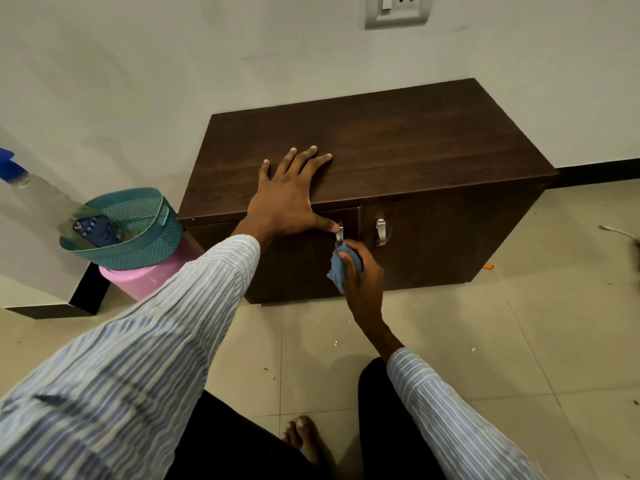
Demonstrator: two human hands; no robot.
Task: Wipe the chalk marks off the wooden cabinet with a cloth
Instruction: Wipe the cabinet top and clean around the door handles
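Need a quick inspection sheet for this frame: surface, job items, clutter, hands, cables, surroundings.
Surface: dark wooden cabinet top bare; no chalk marks visible on it.
Job's things: blue cloth bunched against the left door, just below the left handle; both doors closed.
Clutter: teal basket holding a dark remote-like item, stacked on a pink container; spray bottle left of it; small bits on the floor tiles.
Hands: left hand flat on the cabinet top, thumb at the left handle; right hand grips the cloth.
Cables: white cord end on the floor at the right edge.
Surroundings: white wall, wall socket, dark skirting.
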